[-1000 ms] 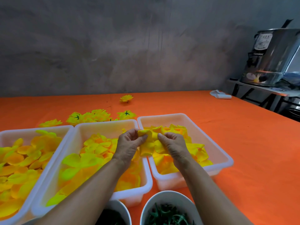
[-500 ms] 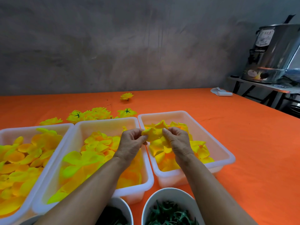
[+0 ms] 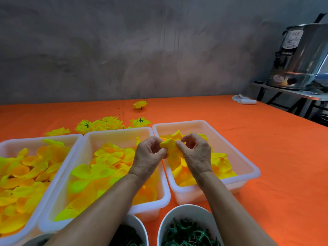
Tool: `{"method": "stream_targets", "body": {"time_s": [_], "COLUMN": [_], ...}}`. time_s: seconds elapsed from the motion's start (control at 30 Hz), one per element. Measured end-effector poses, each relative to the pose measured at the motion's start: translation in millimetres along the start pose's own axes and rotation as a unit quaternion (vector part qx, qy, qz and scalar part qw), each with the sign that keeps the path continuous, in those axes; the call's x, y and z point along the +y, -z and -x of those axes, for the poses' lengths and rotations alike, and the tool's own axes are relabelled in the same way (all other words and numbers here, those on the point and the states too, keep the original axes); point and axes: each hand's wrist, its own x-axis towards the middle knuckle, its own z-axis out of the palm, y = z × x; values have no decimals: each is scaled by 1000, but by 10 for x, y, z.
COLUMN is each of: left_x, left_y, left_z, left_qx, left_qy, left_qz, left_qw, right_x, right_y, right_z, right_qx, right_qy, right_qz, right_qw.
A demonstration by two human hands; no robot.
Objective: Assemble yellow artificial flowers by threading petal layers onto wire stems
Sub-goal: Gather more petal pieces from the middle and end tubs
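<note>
A yellow petal layer hangs between both hands above the gap between the middle and right tubs. My left hand pinches its left edge with thumb and curled fingers. My right hand pinches its right edge. No wire stem shows between the fingers. Three white tubs hold loose yellow petal layers: the left tub, the middle tub and the right tub. Finished yellow flowers lie on the orange cloth behind the tubs.
Two white bowls of green plastic parts, one and the other, stand at the near edge. A lone flower and a white rag lie far back. A steel urn stands on a side table to the right.
Both hands have risen slightly with the petal layer and drawn it away from the right tub's pile; the layer now hangs more freely between the fingertips.
</note>
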Motion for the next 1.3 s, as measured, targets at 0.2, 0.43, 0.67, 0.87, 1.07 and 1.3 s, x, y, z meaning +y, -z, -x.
{"method": "stream_targets", "body": {"time_s": [0.2, 0.43, 0.67, 0.87, 1.07, 1.3], "left_x": [14, 28, 72, 68, 68, 37], "left_y": [6, -28, -30, -32, -39, -28], "left_z": [27, 19, 13, 9, 29, -19], "left_qx": [5, -2, 11, 12, -7, 53], "left_qy": [-70, -27, 36, 49, 17, -8], "left_qz": [-84, -32, 89, 80, 24, 27], "left_qw": [994, 999, 995, 996, 1000, 998], "right_x": [-60, 21, 31, 44, -14, -64], "right_y": [-14, -27, 62, 125, 63, 49], "right_z": [46, -3, -40, -30, 16, 20], "right_qx": [-93, -69, -104, -93, -58, -89], "right_qy": [-35, -78, -216, -220, -148, -71], "right_qz": [-134, -126, -308, -399, -299, -263], "right_qw": [986, 986, 921, 885, 941, 958]}}
